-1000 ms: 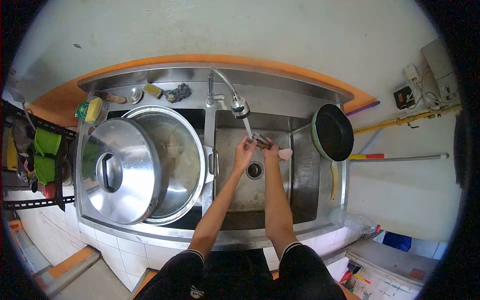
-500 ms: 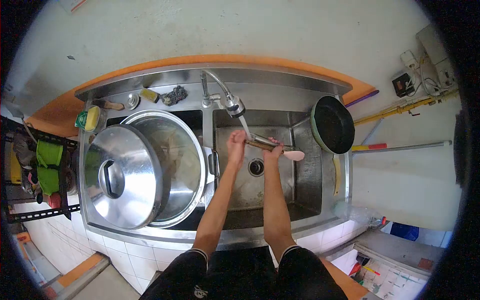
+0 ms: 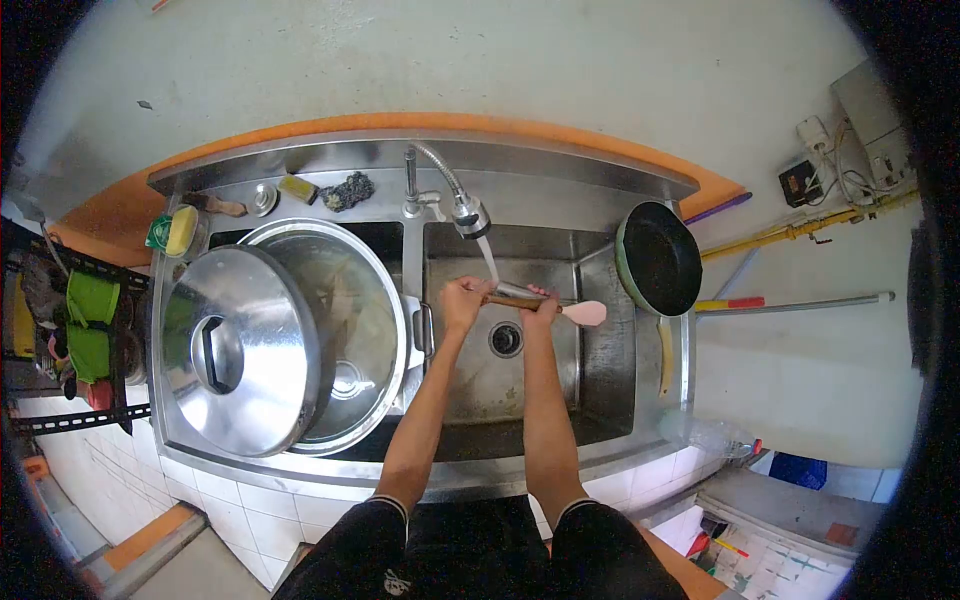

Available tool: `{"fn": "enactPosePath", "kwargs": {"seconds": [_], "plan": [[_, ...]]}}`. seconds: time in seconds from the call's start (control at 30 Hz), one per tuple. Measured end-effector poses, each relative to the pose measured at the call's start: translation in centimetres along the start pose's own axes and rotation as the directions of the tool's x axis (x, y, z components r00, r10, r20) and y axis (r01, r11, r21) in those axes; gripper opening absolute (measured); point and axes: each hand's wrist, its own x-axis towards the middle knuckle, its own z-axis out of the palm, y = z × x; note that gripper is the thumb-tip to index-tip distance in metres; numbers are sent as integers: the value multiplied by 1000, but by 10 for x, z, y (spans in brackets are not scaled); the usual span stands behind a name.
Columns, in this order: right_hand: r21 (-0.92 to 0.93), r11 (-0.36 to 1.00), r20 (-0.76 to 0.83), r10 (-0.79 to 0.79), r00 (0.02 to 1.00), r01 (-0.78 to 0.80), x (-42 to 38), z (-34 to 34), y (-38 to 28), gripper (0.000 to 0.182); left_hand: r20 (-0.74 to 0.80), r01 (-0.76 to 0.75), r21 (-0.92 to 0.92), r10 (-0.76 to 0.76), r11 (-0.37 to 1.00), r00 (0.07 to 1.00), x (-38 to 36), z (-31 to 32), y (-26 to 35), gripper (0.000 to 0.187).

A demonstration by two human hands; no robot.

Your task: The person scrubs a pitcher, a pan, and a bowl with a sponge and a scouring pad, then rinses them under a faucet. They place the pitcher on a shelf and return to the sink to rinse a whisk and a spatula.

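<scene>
Over the right sink basin [image 3: 470, 385], my left hand [image 3: 463, 304] is closed around the left end of a spatula and a shiny metal utensil. The spatula has a brown handle and a pink head [image 3: 586, 313]. My right hand [image 3: 541, 306] grips the same bundle nearer the pink head, fingers wrapped round it. The metal utensil [image 3: 517, 290] lies along the brown handle; its exact kind is hidden by my hands. Water runs from the faucet head [image 3: 470, 216] onto the utensils between my hands.
A large pot [image 3: 345, 385] with a metal lid [image 3: 250, 400] tilted on it fills the left basin. A frying pan [image 3: 660, 260] rests at the right basin's edge. A sponge [image 3: 297, 188] and a steel scourer [image 3: 348, 191] sit behind. A plastic bottle [image 3: 715, 436] lies at the right corner.
The utensils have turned slightly to lie more level under the water, with both hands still gripping them. My view has shifted a little.
</scene>
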Motion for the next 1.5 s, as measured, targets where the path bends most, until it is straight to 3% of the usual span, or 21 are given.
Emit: {"fn": "enactPosePath", "kwargs": {"seconds": [0.07, 0.13, 0.23, 0.33, 0.4, 0.43, 0.53, 0.57, 0.67, 0.77, 0.87, 0.9, 0.97, 1.0, 1.03, 1.13, 1.17, 1.27, 1.37, 1.47, 1.5], "plan": [[9, 998, -59, 58, 997, -58, -6, 4, 5, 29, -19, 67, -31, -67, 997, 998, 1, -9, -3, 29], [-160, 978, 12, 140, 990, -137, 1, -4, 12, 26, -6, 211, -151, -214, 966, 977, 8, -15, -21, 32], [-447, 858, 120, 337, 934, -253, -1, -17, 11, 30, 179, 127, -416, -56, 900, 982, 21, -10, -63, 37], [-734, 645, 118, 429, 895, -212, -22, -19, 12, 38, 514, 438, -184, -293, 880, 806, 19, -12, -66, 40], [-884, 450, 78, 415, 906, -130, -56, -9, 7, 44, 635, 555, -230, -309, 799, 708, 11, 2, -64, 39], [-884, 439, 108, 528, 842, -162, -60, -14, 7, 56, 693, 614, -244, -308, 750, 652, 5, 7, -64, 39], [-901, 397, 177, 705, 687, -176, -61, -29, 0, 65, 772, 695, -290, -269, 658, 576, -13, 5, -48, 41], [-910, 383, 188, 723, 665, -159, -56, -34, -4, 66, 740, 746, -361, -314, 560, 594, -22, 6, -34, 40], [-968, 249, 176, 723, 668, -15, -69, -33, -7, 69, 789, 696, -377, -183, 611, 587, -26, 5, -30, 40], [-980, 192, 93, 692, 716, -59, -81, -26, -10, 64, 741, 638, -187, -319, 747, 591, -17, 11, -50, 42], [-935, 353, 234, 567, 789, 24, -57, -54, 3, 63, 583, 487, -165, -313, 857, 749, -26, 3, -7, 43], [-947, 322, 192, 567, 801, -1, -67, -49, 2, 62, 584, 468, -220, -269, 856, 766, -22, 11, -19, 42], [-934, 267, 339, 449, 827, 238, -47, -70, 13, 57, 493, 479, -264, -310, 837, 813, -13, 31, -49, 42], [-908, 228, 416, 390, 822, 351, -46, -72, 16, 55, 446, 482, -284, -330, 829, 832, -11, 38, -52, 42], [-883, 36, 455, 306, 836, 467, -46, -74, 16, 45, 339, 433, -446, -300, 783, 892, -14, 46, -55, 43], [-700, -224, 653, 186, 734, 678, -77, -69, 14, 36, 340, 383, -559, -219, 735, 915, -7, 60, -74, 40], [-650, -155, 743, 75, 665, 744, -88, -72, 17, 29, 352, 382, -527, -215, 759, 911, -5, 60, -82, 38], [-872, -44, 466, 232, 854, 488, -89, -74, 0, 27, 402, 436, -559, -230, 705, 886, -9, 52, -81, 34], [-800, 184, 598, 319, 735, 571, -92, -86, -14, 27, 559, 605, -605, -265, 517, 786, -8, 31, -69, 34], [-934, 244, 353, 499, 791, 263, -117, -86, -32, 25, 522, 600, -716, -296, 357, 800, 4, 35, -67, 33], [-931, 292, 338, 474, 813, 216, -120, -89, -33, 28, 534, 595, -713, -264, 371, 804, 4, 33, -60, 35]]}}
